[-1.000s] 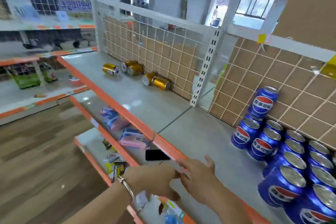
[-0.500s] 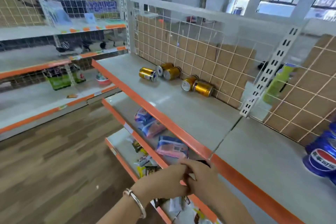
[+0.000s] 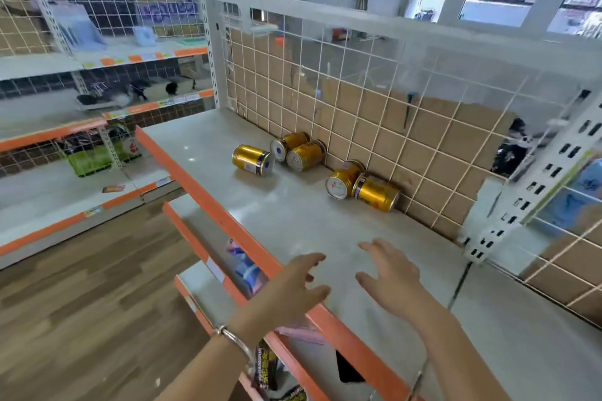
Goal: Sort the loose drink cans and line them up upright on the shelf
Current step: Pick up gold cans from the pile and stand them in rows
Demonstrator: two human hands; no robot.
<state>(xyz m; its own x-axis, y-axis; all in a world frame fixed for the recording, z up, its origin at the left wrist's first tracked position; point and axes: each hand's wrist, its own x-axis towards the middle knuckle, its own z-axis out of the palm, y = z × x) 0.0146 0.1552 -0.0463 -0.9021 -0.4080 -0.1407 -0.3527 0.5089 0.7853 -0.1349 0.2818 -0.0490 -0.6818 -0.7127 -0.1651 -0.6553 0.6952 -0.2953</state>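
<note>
While both hands hover empty with fingers spread over the shelf's point(image 3: 293, 225) front edge, left hand point(image 3: 293, 286) beside right hand point(image 3: 391, 280), five gold cans point(image 3: 252, 159) lie toppled along the back edge.

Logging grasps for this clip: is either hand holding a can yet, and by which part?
Nothing is held: left hand and right hand are open, short of the gold cans.

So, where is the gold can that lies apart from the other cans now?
In the head view, the lone gold can lies on its side on the shelf, left of the pair of cans by the wire grid.
</note>
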